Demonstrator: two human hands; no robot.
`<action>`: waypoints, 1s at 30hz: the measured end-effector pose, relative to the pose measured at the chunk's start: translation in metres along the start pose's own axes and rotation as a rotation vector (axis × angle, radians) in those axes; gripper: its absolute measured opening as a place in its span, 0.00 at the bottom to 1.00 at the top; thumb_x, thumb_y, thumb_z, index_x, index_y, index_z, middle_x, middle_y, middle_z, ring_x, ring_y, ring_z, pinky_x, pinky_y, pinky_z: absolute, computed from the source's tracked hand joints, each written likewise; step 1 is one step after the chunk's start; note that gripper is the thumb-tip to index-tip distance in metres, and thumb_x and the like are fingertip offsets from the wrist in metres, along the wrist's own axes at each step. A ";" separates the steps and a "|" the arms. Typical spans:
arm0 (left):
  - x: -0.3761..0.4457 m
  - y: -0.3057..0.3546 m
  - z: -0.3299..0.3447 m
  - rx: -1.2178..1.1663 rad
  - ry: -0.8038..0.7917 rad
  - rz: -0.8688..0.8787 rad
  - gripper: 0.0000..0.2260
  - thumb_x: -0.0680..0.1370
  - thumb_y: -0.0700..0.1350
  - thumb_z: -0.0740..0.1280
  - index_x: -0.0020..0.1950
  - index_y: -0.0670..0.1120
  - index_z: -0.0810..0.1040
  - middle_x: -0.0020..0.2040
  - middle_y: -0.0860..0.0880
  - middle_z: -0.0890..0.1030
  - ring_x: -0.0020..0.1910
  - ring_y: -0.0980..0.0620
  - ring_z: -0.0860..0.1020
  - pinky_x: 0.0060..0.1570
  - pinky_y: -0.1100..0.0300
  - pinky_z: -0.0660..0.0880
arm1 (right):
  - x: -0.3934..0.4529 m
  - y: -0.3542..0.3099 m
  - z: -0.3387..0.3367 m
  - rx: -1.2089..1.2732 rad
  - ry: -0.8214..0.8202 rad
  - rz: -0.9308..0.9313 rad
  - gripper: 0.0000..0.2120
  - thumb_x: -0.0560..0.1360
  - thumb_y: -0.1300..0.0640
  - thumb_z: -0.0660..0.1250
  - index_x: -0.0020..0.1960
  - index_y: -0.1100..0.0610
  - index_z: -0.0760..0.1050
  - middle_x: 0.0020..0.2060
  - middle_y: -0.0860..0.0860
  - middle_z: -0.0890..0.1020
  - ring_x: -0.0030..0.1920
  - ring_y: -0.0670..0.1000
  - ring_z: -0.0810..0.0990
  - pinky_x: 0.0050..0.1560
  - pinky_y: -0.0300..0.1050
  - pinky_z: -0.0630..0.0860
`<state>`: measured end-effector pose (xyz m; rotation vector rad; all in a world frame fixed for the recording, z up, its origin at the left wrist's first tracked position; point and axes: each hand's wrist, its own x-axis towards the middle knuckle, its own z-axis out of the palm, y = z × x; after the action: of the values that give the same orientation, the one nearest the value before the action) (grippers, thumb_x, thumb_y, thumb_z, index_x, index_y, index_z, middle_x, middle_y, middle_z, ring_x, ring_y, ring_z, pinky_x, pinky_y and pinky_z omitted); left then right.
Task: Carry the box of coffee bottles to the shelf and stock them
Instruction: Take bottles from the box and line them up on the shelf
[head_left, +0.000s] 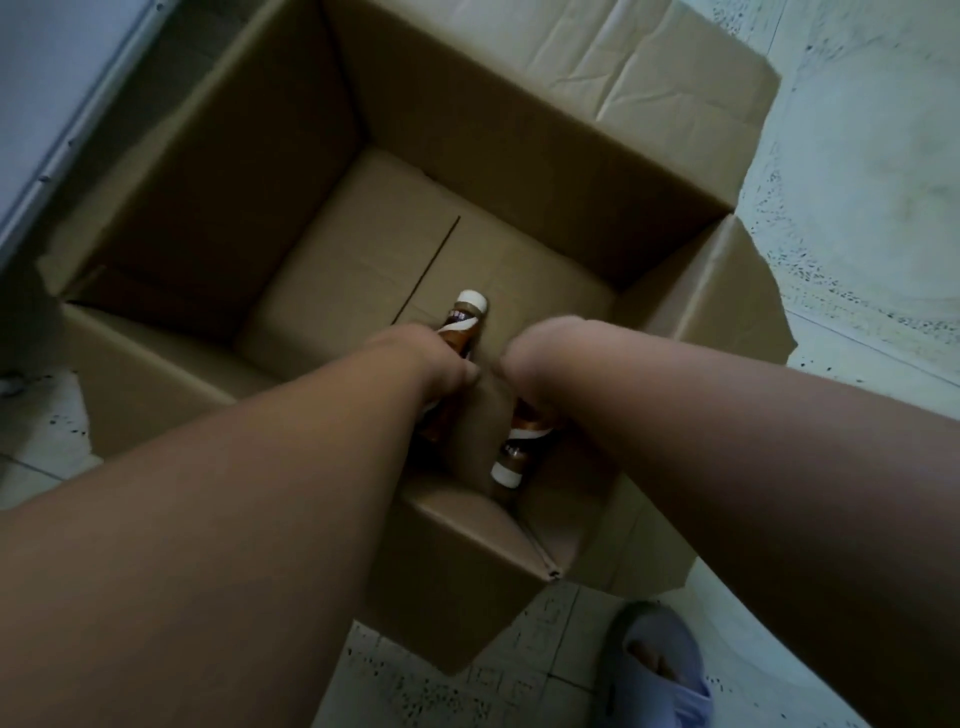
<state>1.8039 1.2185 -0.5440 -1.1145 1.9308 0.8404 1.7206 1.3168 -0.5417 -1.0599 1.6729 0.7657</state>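
A large open cardboard box (519, 156) stands on the floor below me, flaps spread outward. Both my arms reach down into it. My left hand (426, 358) is closed around a brown coffee bottle (464, 322) with a white cap that points away from me. My right hand (545, 358) grips a second brown coffee bottle (514, 452), whose white cap points toward me near the box's front wall. The fingers of both hands are hidden behind the wrists. The part of the box bottom that shows is bare cardboard.
Speckled pale floor tiles (857, 182) surround the box. A white surface with an edge (47, 104) runs along the left. A foot in a light slipper (660, 665) stands at the lower right, just beyond the box's near corner.
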 end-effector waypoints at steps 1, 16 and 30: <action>-0.001 -0.001 -0.004 -0.024 0.011 0.013 0.27 0.68 0.56 0.75 0.61 0.47 0.74 0.47 0.44 0.76 0.44 0.44 0.77 0.41 0.51 0.74 | -0.002 0.000 -0.001 0.009 0.014 -0.003 0.25 0.71 0.56 0.72 0.67 0.54 0.72 0.55 0.54 0.77 0.53 0.55 0.76 0.49 0.51 0.73; -0.267 -0.061 -0.219 -0.841 0.506 0.532 0.19 0.70 0.67 0.62 0.53 0.56 0.73 0.50 0.50 0.80 0.48 0.48 0.78 0.52 0.50 0.75 | -0.306 -0.043 -0.100 1.483 0.890 -0.289 0.13 0.73 0.50 0.69 0.52 0.57 0.76 0.46 0.59 0.84 0.40 0.56 0.85 0.43 0.53 0.83; -0.493 -0.282 -0.272 -1.190 0.671 0.752 0.23 0.66 0.67 0.68 0.58 0.59 0.74 0.52 0.48 0.81 0.47 0.46 0.82 0.42 0.49 0.79 | -0.475 -0.299 -0.170 1.787 0.830 -0.813 0.29 0.63 0.43 0.74 0.60 0.52 0.73 0.49 0.57 0.84 0.47 0.59 0.85 0.45 0.58 0.81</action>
<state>2.1540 1.0848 -0.0379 -1.3934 2.4523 2.5002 1.9935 1.1840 -0.0398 -0.4756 1.4603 -1.6585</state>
